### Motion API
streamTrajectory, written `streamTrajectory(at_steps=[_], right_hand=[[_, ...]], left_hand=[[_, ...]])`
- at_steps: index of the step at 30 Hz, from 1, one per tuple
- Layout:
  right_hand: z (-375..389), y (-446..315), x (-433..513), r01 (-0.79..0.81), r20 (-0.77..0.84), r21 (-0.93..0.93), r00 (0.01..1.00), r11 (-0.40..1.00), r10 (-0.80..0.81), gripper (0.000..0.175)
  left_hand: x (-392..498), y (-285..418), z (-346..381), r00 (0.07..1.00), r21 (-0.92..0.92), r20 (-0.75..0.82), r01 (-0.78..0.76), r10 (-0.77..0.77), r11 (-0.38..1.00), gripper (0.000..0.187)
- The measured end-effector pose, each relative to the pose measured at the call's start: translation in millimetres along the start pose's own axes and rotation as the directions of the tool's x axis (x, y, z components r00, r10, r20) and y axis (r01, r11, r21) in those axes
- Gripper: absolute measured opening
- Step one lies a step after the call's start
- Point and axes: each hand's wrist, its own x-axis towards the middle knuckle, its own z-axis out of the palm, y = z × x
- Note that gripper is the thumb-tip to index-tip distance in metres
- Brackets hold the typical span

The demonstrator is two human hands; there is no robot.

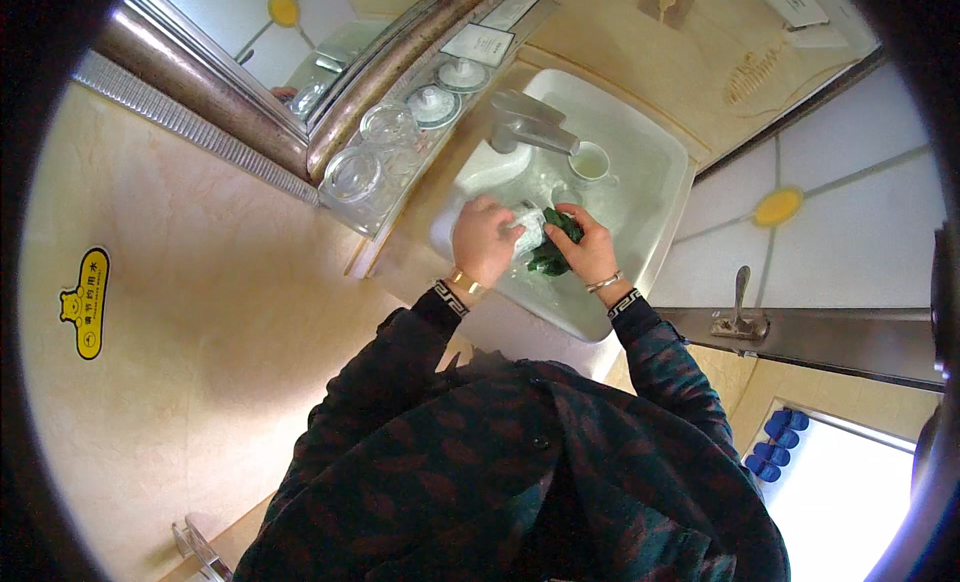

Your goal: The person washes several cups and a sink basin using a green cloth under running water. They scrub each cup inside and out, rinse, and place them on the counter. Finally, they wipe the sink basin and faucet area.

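Note:
Over a white sink basin (637, 229), my left hand (484, 241) grips a clear glass cup (529, 229) tipped on its side. A dark green cloth (551, 261) is pinched between the thumb and fingers of my right hand (585, 244), against the rim of the glass. Part of the cloth hangs below that hand. Below the spout of the metal faucet (536, 128) stands a white cup (589, 162) with a handle. Another clear glass item (561, 194) lies close to it, its shape hard to tell. Water appears to cover the basin's bottom.
A glass shelf (397, 199) along the wall to the left holds clear glasses (354, 175), lidded white cups (433, 106) and printed cards (478, 43). A framed mirror (330, 124) rises behind it. To the right is a door panel with a metal handle (741, 304).

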Motion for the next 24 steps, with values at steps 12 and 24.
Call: streamTrajectory(at_steps=[12, 24], right_hand=[[-4.6, 50.4, 59.4, -0.196, -0.162, -0.435, 0.977, 0.879, 0.138, 0.062], [19.7, 76.0, 77.3, -0.155, -0.094, -0.605, 0.988, 0.781, 0.123, 0.035]], left_hand=[[-87.1, -31.4, -77.8, 0.907, -0.562, 0.174, 0.411, -0.383, 0.718, 0.017], [-141.8, -120.3, -86.2, 0.884, -0.298, -0.308, 0.262, -0.352, 0.918, 0.015]])
